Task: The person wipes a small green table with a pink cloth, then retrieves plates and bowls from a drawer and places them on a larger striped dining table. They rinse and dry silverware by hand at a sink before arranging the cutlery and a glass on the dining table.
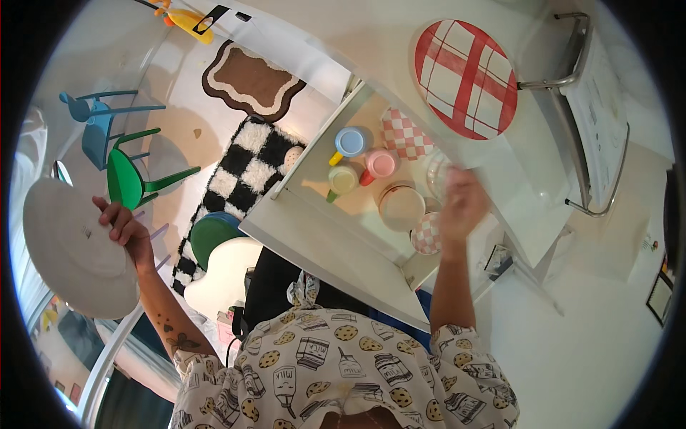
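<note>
At the far left, my left hand (126,228) grips the rim of a large white plate (75,252), which is tilted with its underside towards me. My right hand (463,204) is motion-blurred above the right side of an open white drawer (321,241); its fingers are unclear. Just beside it in the drawer is a clear glass dish (437,171), partly covered. Also in the drawer are a blue mug (351,141), a pink mug (381,163), a pale green mug (343,179), a round bowl (402,208) and pink checkered dishware (405,134).
A red-and-white plaid round plate (466,80) lies on the white countertop (375,32). Beyond it stands a white panel with chrome tubing (597,118). Green (126,179) and blue (96,131) chairs, a checkered rug (246,166) and a brown mat (252,78) are on the left.
</note>
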A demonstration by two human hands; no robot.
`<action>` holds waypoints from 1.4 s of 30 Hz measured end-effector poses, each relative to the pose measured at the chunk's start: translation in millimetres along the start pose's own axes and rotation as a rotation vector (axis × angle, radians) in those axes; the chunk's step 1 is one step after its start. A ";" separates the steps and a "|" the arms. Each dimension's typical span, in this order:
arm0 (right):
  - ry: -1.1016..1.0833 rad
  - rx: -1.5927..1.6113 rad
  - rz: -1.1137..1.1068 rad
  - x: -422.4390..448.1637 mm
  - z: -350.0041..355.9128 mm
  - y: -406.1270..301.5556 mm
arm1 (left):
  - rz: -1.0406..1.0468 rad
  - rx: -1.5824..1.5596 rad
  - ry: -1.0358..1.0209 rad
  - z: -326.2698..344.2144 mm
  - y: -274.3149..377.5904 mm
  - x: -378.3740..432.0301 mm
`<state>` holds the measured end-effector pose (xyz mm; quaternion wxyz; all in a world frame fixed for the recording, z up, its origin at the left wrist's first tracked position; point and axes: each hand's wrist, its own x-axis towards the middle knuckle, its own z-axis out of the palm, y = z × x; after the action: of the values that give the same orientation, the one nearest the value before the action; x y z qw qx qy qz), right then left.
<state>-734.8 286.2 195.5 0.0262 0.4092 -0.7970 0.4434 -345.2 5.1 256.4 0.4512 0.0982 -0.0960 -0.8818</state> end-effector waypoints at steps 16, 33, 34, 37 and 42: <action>0.052 0.189 1.558 -99.8 169.4 276.6 | 0.172 0.035 0.303 -13.2 21.2 -36.3; 0.596 0.317 1.636 -74.7 167.6 261.6 | 0.226 0.179 0.355 -23.6 24.8 -54.3; 0.587 0.322 1.632 -76.2 165.1 264.9 | 0.226 0.170 0.357 -26.6 27.7 -58.7; 0.436 0.293 1.352 -89.1 139.4 294.0 | 0.218 0.052 0.375 -34.8 28.8 -54.5; 0.277 0.708 1.015 -96.5 97.3 312.6 | 0.202 0.077 0.323 -53.8 41.7 -46.8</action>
<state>-850.7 361.1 -116.8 -0.2211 -0.0969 -0.6862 0.6862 -272.0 14.9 219.5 0.5427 0.2457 -0.0655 -0.8006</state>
